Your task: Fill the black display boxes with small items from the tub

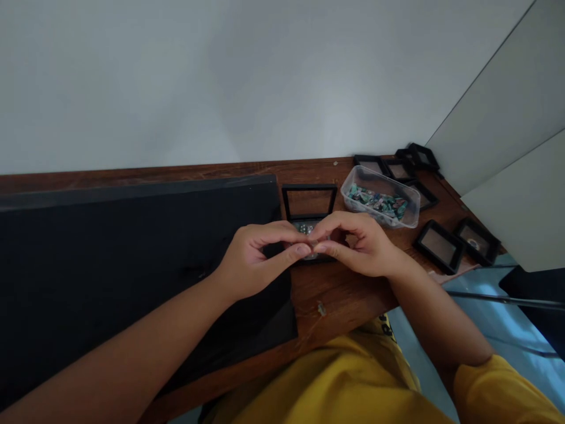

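Note:
My left hand (253,256) and my right hand (364,244) meet fingertip to fingertip, thumbs and forefingers pinched together. Whatever lies between the fingertips is small and mostly hidden. Directly beneath them is an opened black display frame (309,188), its lid standing up at the back and its lower half largely covered by my fingers. Some shiny, silvery round pieces (304,228) show inside the lower half, just behind the fingertips.
Behind my right hand stands a clear plastic tub (414,213) of green, grey and pinkish chips (382,203). Several black frames (440,246) lie at the right. A black mat (123,259) covers the left of the wooden table (339,300); a white wall (220,82) rises behind.

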`<act>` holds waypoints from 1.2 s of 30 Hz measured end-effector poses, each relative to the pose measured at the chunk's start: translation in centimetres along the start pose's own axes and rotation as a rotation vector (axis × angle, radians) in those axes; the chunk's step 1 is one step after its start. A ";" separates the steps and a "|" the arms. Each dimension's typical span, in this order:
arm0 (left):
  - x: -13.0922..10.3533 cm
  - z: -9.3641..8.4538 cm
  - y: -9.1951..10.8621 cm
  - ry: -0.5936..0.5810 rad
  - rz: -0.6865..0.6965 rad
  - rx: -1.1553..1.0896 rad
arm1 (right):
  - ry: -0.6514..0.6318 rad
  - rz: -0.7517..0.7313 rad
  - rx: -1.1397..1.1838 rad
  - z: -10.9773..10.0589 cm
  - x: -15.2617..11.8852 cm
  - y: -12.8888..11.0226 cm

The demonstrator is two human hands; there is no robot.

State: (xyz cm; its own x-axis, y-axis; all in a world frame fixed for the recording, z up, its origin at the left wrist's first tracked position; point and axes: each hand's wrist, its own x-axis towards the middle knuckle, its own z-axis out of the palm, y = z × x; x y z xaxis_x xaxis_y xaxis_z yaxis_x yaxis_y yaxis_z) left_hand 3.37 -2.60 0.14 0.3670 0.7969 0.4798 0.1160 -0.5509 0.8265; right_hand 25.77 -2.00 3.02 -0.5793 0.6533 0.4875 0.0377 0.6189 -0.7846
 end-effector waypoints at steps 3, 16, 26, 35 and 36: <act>0.1 0.0 0.2 0.003 -0.055 -0.002 | -0.005 -0.042 0.006 0.0 0.1 0.0; 0.3 0.1 0.9 0.014 -0.101 -0.210 | 0.071 -0.221 -0.003 0.0 0.4 0.1; 0.1 0.2 1.0 0.010 -0.128 -0.240 | 0.070 -0.206 -0.070 -0.1 0.3 0.0; 0.2 0.5 1.2 -0.028 -0.189 -0.313 | 0.051 -0.194 -0.102 -0.1 0.2 -0.1; 0.3 0.6 1.2 -0.034 -0.200 -0.325 | 0.052 -0.195 -0.110 -0.1 0.2 -0.1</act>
State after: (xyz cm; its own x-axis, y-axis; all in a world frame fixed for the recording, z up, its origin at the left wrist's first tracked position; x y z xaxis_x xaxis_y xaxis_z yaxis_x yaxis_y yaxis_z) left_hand 4.12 -3.19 1.07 0.3983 0.8688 0.2942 -0.1088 -0.2738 0.9556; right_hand 25.68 -1.90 3.28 -0.5419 0.5367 0.6467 0.0194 0.7773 -0.6288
